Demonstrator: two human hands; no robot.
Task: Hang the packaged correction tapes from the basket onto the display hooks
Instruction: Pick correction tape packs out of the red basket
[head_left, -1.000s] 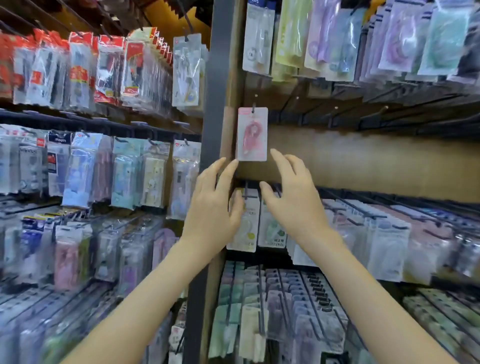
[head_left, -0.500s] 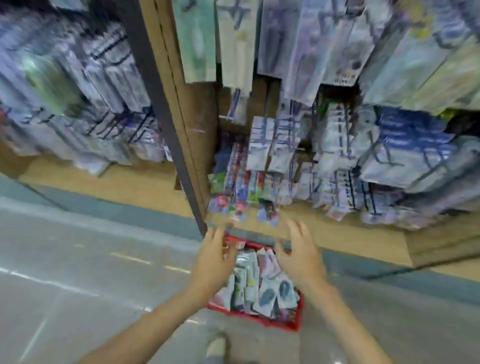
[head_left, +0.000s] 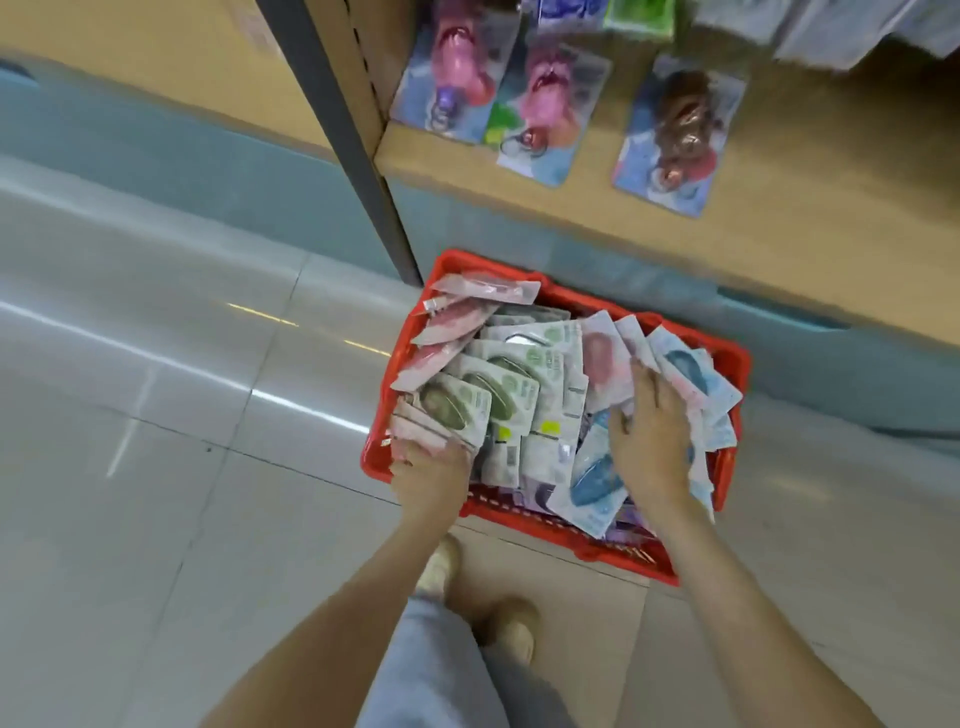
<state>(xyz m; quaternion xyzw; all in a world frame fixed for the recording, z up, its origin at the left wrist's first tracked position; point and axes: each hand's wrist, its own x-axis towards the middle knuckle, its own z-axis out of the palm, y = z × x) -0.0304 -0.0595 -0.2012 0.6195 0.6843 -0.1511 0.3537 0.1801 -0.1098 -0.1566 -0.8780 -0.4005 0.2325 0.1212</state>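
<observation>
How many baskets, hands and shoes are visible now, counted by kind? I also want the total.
Red plastic basket: 1
Bare hands, left hand and right hand: 2
Beige shoes: 2
Total: 5
The packaged correction tapes in the basket overlap too much to count.

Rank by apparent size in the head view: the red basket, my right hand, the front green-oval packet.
1. red basket
2. right hand
3. green-oval packet, smaller, though the hand is slightly nearer the camera
</observation>
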